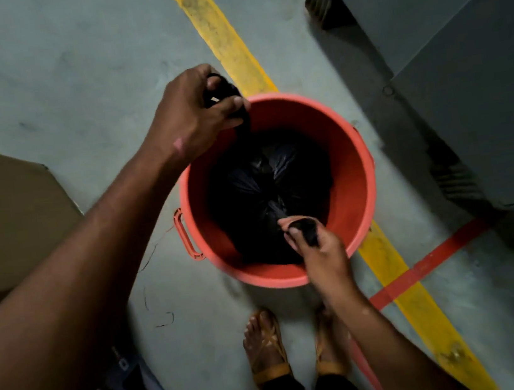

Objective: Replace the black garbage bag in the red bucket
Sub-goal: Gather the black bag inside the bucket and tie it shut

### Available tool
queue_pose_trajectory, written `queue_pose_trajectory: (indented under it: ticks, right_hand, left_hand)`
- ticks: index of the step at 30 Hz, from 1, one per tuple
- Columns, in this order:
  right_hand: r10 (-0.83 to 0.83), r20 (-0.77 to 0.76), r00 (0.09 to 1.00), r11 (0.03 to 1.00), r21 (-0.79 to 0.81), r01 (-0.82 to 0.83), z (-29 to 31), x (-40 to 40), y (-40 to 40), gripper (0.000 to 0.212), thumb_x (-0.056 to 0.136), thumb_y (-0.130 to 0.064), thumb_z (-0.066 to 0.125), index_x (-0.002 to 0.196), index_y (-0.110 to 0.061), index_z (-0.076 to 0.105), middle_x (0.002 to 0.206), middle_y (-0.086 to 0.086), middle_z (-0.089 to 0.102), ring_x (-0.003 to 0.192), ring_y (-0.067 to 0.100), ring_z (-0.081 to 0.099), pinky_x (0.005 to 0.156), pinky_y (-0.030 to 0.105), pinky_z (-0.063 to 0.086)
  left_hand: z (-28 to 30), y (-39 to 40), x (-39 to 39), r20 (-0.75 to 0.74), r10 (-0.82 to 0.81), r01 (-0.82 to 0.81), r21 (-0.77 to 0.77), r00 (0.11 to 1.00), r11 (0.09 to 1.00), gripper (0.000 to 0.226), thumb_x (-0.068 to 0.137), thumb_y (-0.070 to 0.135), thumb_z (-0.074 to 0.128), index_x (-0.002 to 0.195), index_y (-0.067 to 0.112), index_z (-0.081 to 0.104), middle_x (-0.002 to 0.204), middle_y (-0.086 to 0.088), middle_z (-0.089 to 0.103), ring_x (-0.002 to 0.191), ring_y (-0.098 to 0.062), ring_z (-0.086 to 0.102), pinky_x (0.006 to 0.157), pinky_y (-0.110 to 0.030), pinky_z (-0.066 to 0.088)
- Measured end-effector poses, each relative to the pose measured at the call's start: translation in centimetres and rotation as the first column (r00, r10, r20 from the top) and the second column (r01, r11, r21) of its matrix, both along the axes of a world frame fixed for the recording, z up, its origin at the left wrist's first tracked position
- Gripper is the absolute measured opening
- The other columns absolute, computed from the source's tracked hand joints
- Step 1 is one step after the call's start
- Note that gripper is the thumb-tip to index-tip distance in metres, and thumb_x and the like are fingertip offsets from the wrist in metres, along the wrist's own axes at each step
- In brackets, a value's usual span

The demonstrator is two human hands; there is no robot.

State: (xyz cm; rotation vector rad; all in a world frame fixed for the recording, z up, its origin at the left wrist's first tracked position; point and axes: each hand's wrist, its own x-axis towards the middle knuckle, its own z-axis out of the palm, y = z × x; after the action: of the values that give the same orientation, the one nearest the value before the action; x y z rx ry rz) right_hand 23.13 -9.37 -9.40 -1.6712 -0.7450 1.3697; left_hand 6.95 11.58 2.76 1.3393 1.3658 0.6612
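The red bucket (351,161) is sitting mid-frame on a grey concrete floor (50,75), overlapping a yellow line (216,32). The left hand (192,118) and right hand (317,246) are each gripping a twisted end of the black garbage bag (267,186).

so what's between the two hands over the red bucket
In the head view, the black garbage bag spans between them inside the red bucket; left hand and right hand each grip a bunched end.

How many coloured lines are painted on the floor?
2. A yellow line runs from the top of the picture, under the red bucket, to the bottom right. A thinner red line crosses it at the right. Others may be hidden.
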Motion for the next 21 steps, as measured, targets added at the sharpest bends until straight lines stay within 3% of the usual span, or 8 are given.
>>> queue_pose_trajectory:
  ticks: [2, 5, 11, 13, 15, 17, 19, 21]
  right_hand:
    - [-0.216, -0.217, 0.952, 0.97, -0.159, 0.184, 0.1, 1.5, 0.5, 0.019, 0.1, -0.006, 0.054, 0.11, 0.003, 0.067, 0.109, 0.013, 0.073, 0.104, 0.022, 0.069, 0.088, 0.029, 0.058]
    - [-0.366, -0.273, 0.89, 0.889, -0.385, 0.248, 0.2, 3.5, 1.9, 0.015, 0.101, -0.006, 0.052, 0.105, 0.002, 0.064, 0.091, 0.013, 0.069, 0.069, 0.015, 0.069, 0.063, 0.02, 0.057]
    - [-0.115, -0.017, 0.993, 0.822, -0.563, 0.085, -1.3, 6.0, 8.7, 0.007, 0.101, -0.006, 0.053, 0.106, -0.006, 0.049, 0.066, 0.009, 0.054, 0.03, 0.006, 0.051, 0.031, 0.013, 0.036]
    - [-0.037, 0.111, 0.993, 0.838, -0.538, 0.091, -0.9, 5.9, 11.6, 0.009, 0.098, 0.001, 0.054, 0.101, -0.005, 0.047, 0.067, 0.013, 0.055, 0.03, 0.01, 0.055, 0.032, 0.017, 0.043]
    - [-0.016, 0.208, 0.978, 0.852, -0.508, 0.122, -0.2, 5.0, 14.7, 0.009, 0.093, 0.008, 0.056, 0.09, 0.002, 0.05, 0.068, 0.015, 0.059, 0.043, 0.022, 0.063, 0.049, 0.035, 0.06]
    - [-0.009, 0.245, 0.969, 0.873, -0.471, 0.127, 0.2, 3.8, 17.3, 0.02, 0.089, 0.011, 0.058, 0.072, 0.003, 0.051, 0.066, 0.015, 0.061, 0.054, 0.03, 0.066, 0.063, 0.051, 0.062]
    - [0.06, 0.277, 0.959, 0.9, -0.431, 0.069, 1.0, 1.6, 19.3, 0.022, 0.088, 0.007, 0.062, 0.067, 0.001, 0.057, 0.065, 0.016, 0.068, 0.057, 0.031, 0.071, 0.063, 0.048, 0.063]
    - [0.153, 0.262, 0.953, 0.932, -0.359, -0.051, 1.8, -1.1, 20.5, 0.02, 0.088, -0.005, 0.069, 0.068, -0.005, 0.064, 0.065, 0.011, 0.071, 0.056, 0.022, 0.073, 0.058, 0.031, 0.063]
  left_hand:
    - [-0.2, -0.5, -0.9, -0.024, 0.002, -0.002, -0.021, 1.0, 1.0, 0.027, 0.094, -0.004, 0.063, 0.081, 0.009, 0.043, 0.091, -0.015, 0.073, 0.09, -0.027, 0.076, 0.081, -0.039, 0.064]
    - [-0.1, -1.6, -2.2, -0.024, 0.028, -0.029, -0.047, 0.999, 0.998, 0.014, 0.096, -0.004, 0.062, 0.096, -0.005, 0.048, 0.093, -0.018, 0.072, 0.09, -0.025, 0.076, 0.082, -0.037, 0.064]
    - [1.1, -3.8, -4.0, -0.044, 0.023, -0.027, -0.098, 0.999, 0.995, 0.029, 0.095, -0.002, 0.064, 0.083, 0.011, 0.041, 0.096, -0.023, 0.073, 0.094, -0.032, 0.076, 0.082, -0.036, 0.064]
    - [1.4, -4.6, -4.3, -0.059, 0.01, -0.017, -0.123, 0.998, 0.992, 0.03, 0.095, -0.002, 0.064, 0.081, 0.011, 0.04, 0.096, -0.023, 0.074, 0.092, -0.03, 0.076, 0.078, -0.03, 0.064]
    - [1.7, -5.3, -4.3, -0.062, 0.002, -0.012, -0.157, 0.998, 0.988, 0.024, 0.095, -0.002, 0.065, 0.084, 0.004, 0.044, 0.095, -0.024, 0.074, 0.089, -0.028, 0.077, 0.073, -0.024, 0.062]
    - [2.2, -5.9, -4.0, -0.059, -0.004, -0.006, -0.172, 0.998, 0.985, 0.024, 0.094, -0.003, 0.064, 0.081, 0.001, 0.044, 0.095, -0.026, 0.074, 0.084, -0.023, 0.077, 0.069, -0.02, 0.06]
    - [2.7, -6.4, -3.3, -0.049, -0.027, 0.017, -0.193, 0.998, 0.981, 0.02, 0.094, -0.005, 0.064, 0.084, -0.005, 0.046, 0.095, -0.028, 0.073, 0.078, -0.016, 0.076, 0.068, -0.019, 0.06]
    - [2.9, -6.7, -2.5, -0.018, -0.064, 0.059, -0.214, 0.998, 0.975, 0.018, 0.093, -0.005, 0.064, 0.085, -0.005, 0.048, 0.096, -0.032, 0.071, 0.077, -0.013, 0.076, 0.07, -0.022, 0.062]
